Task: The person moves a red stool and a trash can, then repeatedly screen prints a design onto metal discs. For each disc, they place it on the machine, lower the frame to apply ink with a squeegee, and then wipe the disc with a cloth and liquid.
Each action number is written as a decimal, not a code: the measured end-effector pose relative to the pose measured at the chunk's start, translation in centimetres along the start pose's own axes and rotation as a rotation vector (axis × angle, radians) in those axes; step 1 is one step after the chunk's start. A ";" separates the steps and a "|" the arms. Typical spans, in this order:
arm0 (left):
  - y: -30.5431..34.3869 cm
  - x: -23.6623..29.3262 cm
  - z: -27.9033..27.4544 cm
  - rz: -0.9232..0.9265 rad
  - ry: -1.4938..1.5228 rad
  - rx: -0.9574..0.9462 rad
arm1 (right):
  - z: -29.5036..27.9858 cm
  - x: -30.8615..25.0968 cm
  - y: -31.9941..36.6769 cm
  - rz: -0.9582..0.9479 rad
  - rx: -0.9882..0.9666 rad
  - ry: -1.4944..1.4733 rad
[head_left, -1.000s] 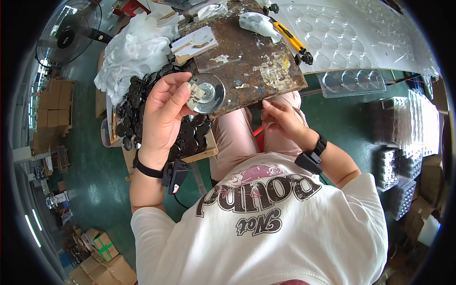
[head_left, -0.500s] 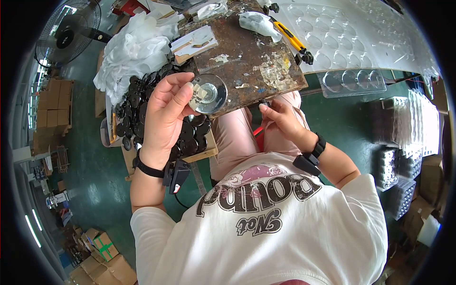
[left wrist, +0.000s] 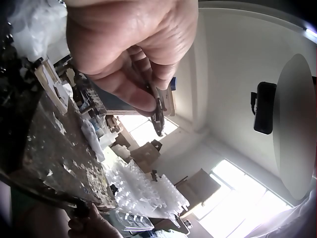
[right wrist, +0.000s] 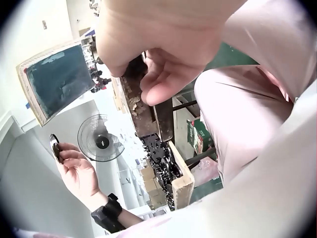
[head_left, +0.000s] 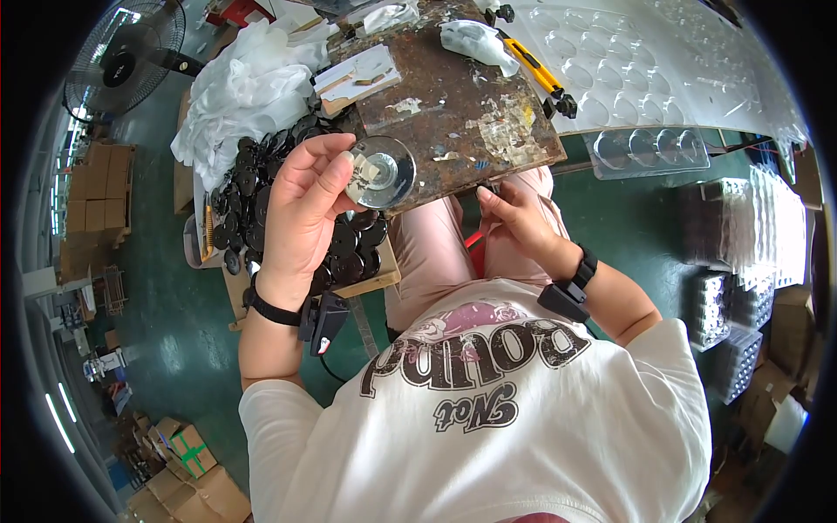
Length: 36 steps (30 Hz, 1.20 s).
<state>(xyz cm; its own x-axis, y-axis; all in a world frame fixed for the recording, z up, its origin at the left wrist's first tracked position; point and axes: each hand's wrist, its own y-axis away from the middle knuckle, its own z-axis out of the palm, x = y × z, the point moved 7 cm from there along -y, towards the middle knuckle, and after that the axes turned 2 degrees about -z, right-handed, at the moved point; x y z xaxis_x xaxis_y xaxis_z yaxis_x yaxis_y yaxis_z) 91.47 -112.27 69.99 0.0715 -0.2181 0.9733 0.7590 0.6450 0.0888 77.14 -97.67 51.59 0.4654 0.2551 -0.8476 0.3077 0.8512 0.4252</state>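
My left hand (head_left: 305,196) is raised over the near left corner of the worn bench (head_left: 445,113). It pinches a clear round lens-like disc (head_left: 391,179) with a dark rim between thumb and fingers. Seen edge-on in the left wrist view, the disc (left wrist: 159,119) juts from the fingertips. My right hand (head_left: 520,218) is at the bench's front edge, above the lap. Its thumb and curled fingers close on a small dark piece (right wrist: 134,67) at that edge, mostly hidden by the hand.
Many glossy black discs (head_left: 347,268) fill a wooden box left of the bench. White plastic bags (head_left: 248,87) lie behind them. A yellow cutter (head_left: 534,65) lies along the bench's right side, near a clear moulded tray (head_left: 645,152). A fan (head_left: 126,65) stands far left.
My left hand with the disc has shifted slightly right. My right hand's thumb has moved a little left along the bench edge; a dark piece showed there half a second ago.
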 end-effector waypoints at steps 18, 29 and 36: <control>0.0 0.0 -0.6 0.013 0.008 -0.008 | -0.3 -1.4 0.4 -0.079 0.062 0.237; -0.1 -0.1 -1.0 -0.004 -0.003 0.005 | 1.4 1.8 -1.1 0.122 -0.474 -0.698; -0.3 0.2 -0.9 -0.002 -0.018 -0.007 | -0.9 1.7 -0.8 0.223 -0.314 -0.371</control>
<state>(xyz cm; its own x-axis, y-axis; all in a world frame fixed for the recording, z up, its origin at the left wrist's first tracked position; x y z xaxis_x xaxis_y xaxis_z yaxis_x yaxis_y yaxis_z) 91.83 -113.16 69.98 0.0583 -0.2063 0.9768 0.7635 0.6395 0.0895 76.94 -97.49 49.57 0.7708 0.3144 -0.5541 -0.0690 0.9058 0.4180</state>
